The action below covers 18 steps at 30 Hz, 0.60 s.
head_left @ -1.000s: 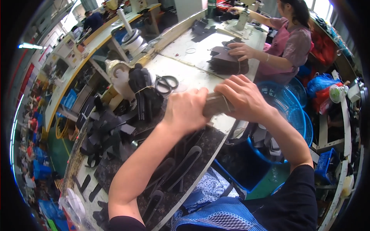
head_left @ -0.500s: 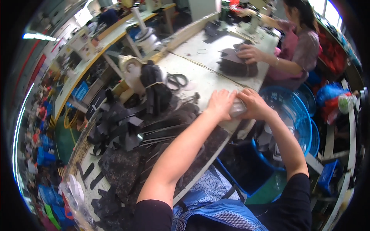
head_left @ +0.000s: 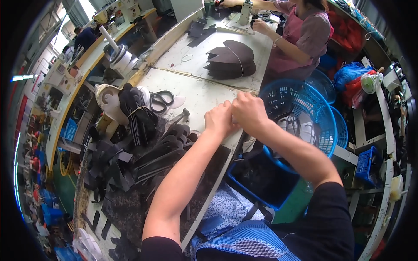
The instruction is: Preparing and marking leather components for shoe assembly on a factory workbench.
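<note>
My left hand (head_left: 219, 119) and my right hand (head_left: 249, 111) meet over the right edge of the white worktable (head_left: 183, 89). Both are closed, with fingers curled in, and whatever they grip is hidden between them. Left of my left hand lies a small hammer (head_left: 178, 116). Nearer to me fans out a stack of dark, strap-like pieces (head_left: 159, 154). Black-handled scissors (head_left: 161, 102) rest beyond, beside a banded bundle of black strips (head_left: 137, 114).
A co-worker in a pink apron (head_left: 300, 30) sits at a sewing machine (head_left: 245, 15) at the far end. A banded stack of dark cut pieces (head_left: 230, 61) lies on the table. Blue baskets (head_left: 324, 104) with pale-strapped pieces and a dark bin (head_left: 261, 180) stand right of the table.
My hands have gone from spread fingers around a pale, shiny object to closed fists held together. The co-worker's hand has left the banded stack for the sewing machine. The view has shifted.
</note>
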Available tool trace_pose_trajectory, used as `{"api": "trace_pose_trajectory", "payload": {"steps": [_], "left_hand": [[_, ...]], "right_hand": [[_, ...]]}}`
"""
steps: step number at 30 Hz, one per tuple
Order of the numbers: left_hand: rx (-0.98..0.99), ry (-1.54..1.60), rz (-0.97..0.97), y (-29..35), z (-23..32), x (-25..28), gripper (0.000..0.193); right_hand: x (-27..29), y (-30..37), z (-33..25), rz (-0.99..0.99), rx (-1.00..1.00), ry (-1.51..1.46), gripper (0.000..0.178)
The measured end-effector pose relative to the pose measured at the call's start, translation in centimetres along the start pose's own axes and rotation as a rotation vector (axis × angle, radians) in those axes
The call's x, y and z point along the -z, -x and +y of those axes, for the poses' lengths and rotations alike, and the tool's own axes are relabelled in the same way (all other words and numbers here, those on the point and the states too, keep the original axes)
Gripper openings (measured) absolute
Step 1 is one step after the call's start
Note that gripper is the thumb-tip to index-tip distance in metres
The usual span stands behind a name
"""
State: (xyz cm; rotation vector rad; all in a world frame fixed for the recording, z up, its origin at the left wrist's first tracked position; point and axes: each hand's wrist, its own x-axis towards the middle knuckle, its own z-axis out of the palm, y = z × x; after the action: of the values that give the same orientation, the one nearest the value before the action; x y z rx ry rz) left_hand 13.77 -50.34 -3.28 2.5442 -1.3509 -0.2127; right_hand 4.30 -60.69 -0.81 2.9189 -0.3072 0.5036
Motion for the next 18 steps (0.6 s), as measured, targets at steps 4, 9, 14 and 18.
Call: {"api": "trace_pose_trajectory", "payload": {"steps": [4,9,14,18], "left_hand": [[0.032,0.003,0.038,0.7,0.3,0.5,0.064],[-0.069,-0.206,0.167,1.9,-0.5,1.7,0.057],[-0.091,-0.001,0.312,3.4,-0.8,4.4,0.055],[-0.209,0.067,0.423,5.0,-0.8,4.4,0.057]], "right_hand": [[1.3,-1.8,6.1,-0.535,-0.425,-1.140,0.024],[1.8,2.2,4.3,-0.297,-0.640,-1.767,0.021],[2.5,4.1,6.6,-0.172,-0.594,-2.429,0.013],[1.4,4.5,7.8,0.047,-0.736,-2.776,0.013]]}}
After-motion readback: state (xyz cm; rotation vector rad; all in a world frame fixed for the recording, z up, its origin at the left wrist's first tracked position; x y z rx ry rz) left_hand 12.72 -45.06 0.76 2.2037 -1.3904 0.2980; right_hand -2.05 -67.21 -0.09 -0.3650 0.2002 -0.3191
